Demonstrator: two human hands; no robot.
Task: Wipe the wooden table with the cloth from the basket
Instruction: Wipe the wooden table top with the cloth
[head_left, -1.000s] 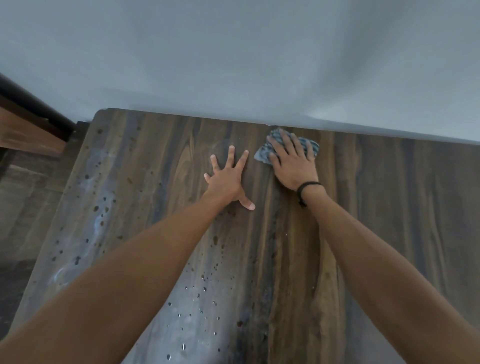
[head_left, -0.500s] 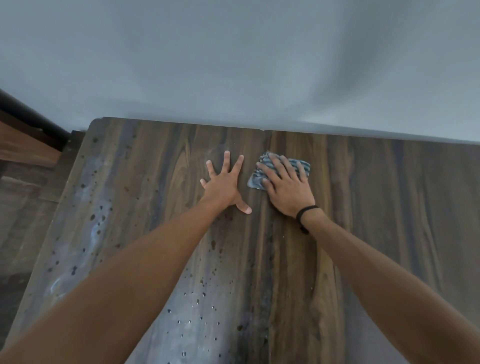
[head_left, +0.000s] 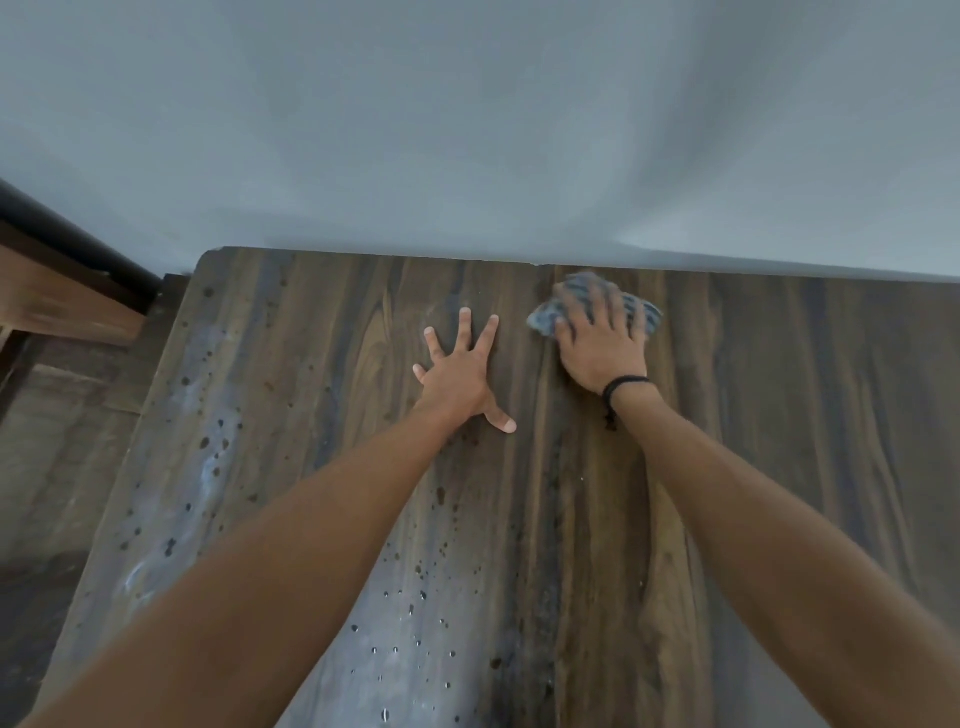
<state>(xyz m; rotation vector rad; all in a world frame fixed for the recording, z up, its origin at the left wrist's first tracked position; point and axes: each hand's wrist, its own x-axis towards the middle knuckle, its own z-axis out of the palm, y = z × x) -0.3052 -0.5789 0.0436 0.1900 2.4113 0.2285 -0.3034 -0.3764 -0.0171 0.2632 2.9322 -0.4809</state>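
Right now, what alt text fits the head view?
The right hand presses a striped blue-grey cloth on the wooden table by the wall; the left hand rests spread beside it. Droplets dot the table's nearer part.

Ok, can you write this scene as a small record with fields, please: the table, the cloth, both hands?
table: dark wood, far edge against the wall; drops on the near left part
cloth: striped, at the far edge
left hand: flat on the table, fingers spread, holds nothing
right hand: straight fingers press the cloth; blurred
band: black, on the right wrist
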